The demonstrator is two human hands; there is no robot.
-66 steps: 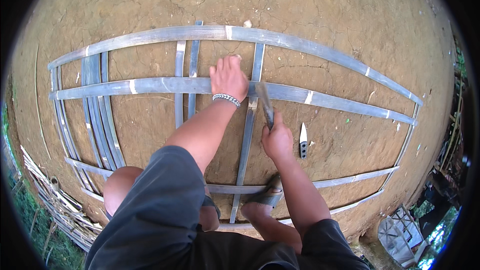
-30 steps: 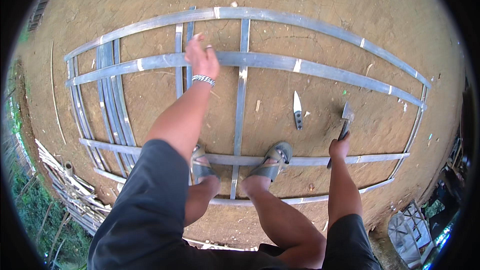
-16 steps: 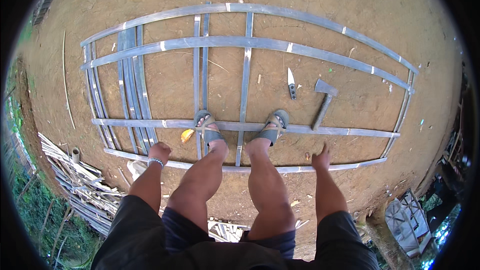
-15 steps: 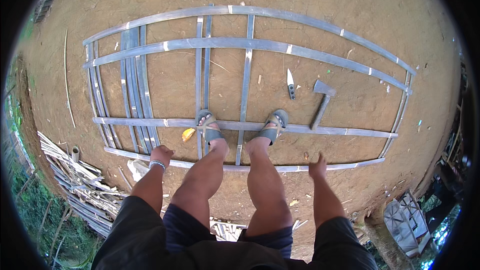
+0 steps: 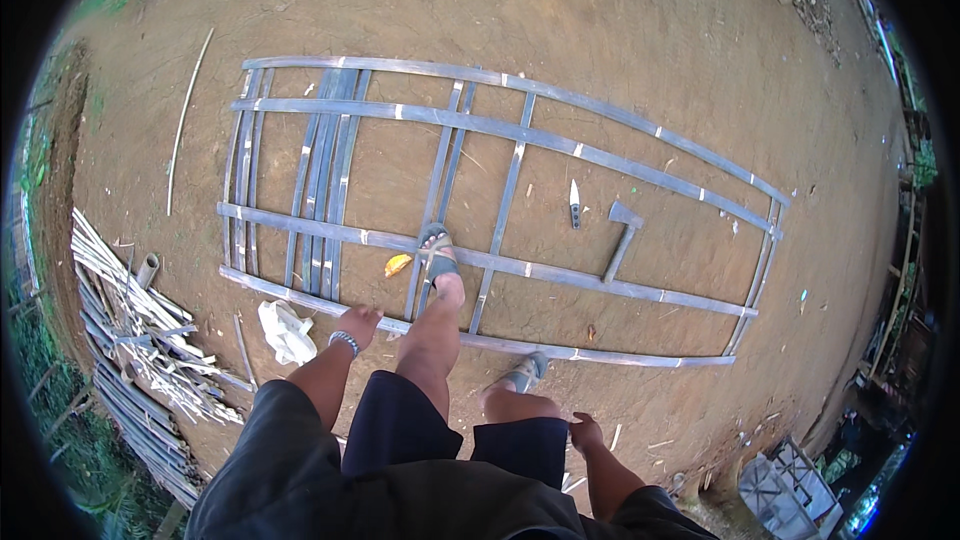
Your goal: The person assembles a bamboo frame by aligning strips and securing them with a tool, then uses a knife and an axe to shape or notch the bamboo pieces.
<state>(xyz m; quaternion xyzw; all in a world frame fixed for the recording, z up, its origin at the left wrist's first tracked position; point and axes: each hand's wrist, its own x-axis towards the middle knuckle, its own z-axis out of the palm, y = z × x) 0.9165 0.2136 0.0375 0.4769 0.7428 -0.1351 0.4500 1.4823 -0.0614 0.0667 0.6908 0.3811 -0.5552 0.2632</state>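
Observation:
A flat lattice of bamboo strips (image 5: 512, 266) lies on the ground, long strips crossing shorter ones. Over its near edge hangs my left hand (image 5: 360, 323), fingers loosely bent and apart, holding nothing I can see; a bracelet circles that wrist. My right hand (image 5: 587, 432) is low beside my right thigh, its fingers slightly bent and apparently empty. Inside the lattice, right of centre, lie a knife (image 5: 575, 205) with a dark handle and an axe (image 5: 622, 240), its handle end by a long strip. My left sandalled foot (image 5: 438, 250) is on the lattice; my right is just outside its near strip.
A white plastic bag (image 5: 286, 332) sits just off the near left edge. An orange-yellow scrap (image 5: 398, 265) lies inside the lattice. Piled bamboo pieces (image 5: 150, 340) occupy the left side, with a thin pole (image 5: 188, 120) beyond them. Bare earth (image 5: 480, 0) surrounds the lattice.
My right foot has stepped back off the long strip, past the near edge. My right hand has come back and inward toward my thigh. The whole view has turned; the tools lie as before.

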